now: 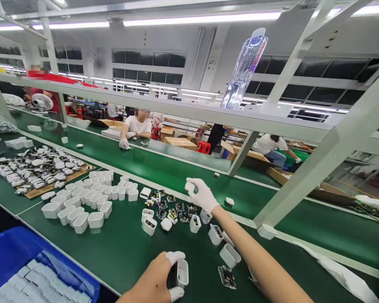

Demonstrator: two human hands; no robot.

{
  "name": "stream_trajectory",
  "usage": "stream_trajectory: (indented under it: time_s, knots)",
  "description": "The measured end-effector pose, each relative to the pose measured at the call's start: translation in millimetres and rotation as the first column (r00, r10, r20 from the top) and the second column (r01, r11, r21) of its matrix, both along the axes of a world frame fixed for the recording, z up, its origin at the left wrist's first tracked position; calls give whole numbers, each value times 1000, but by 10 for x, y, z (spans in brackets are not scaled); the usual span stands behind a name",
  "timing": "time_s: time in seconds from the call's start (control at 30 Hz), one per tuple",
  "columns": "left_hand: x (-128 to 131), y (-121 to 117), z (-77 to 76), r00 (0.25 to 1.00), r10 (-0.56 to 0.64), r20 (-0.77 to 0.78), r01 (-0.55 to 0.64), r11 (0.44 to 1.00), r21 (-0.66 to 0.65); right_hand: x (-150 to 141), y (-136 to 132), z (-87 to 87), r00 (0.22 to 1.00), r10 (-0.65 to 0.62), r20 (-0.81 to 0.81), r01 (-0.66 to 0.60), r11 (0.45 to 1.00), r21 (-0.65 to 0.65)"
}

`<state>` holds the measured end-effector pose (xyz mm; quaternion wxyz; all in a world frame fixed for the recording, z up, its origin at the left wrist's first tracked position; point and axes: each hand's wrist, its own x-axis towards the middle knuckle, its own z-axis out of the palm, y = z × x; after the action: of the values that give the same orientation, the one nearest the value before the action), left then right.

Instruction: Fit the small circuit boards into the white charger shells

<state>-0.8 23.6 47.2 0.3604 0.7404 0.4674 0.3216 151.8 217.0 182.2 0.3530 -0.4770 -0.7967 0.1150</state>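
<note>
Head view: my left hand sits by the counter's near edge, thumb and finger closed across one white casing. The casing's long axis runs roughly near edge to far edge, its open mouth turned up and toward the counter's right end.

My right hand is out at the far edge, above the rail beside the green belt. Its fingers are half curled; I see nothing in them, but can't tell whether something small is pinched there.

Relation that counts, I judge: circuit board cluster lies from the casing straight toward the far edge, well apart from it. Right hand is the nearer one to that cluster, just off its right side; left hand is clearly farther.

One loose circuit board lies toward the right end from the casing, near the near edge. Left hand is nearer to that one, though my right forearm passes just beside it.

Two filled casings stand on the cluster's left. A big group of white casings stands farther left, between the edges.
</note>
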Motion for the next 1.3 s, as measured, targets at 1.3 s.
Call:
stream_trajectory:
  time_s: [1.3]
  knots:
    - [65, -182, 205, 916, 104, -388, -61, 991, 122, 393, -2103, -741, 788, -136, -601, -330, 731, -597]
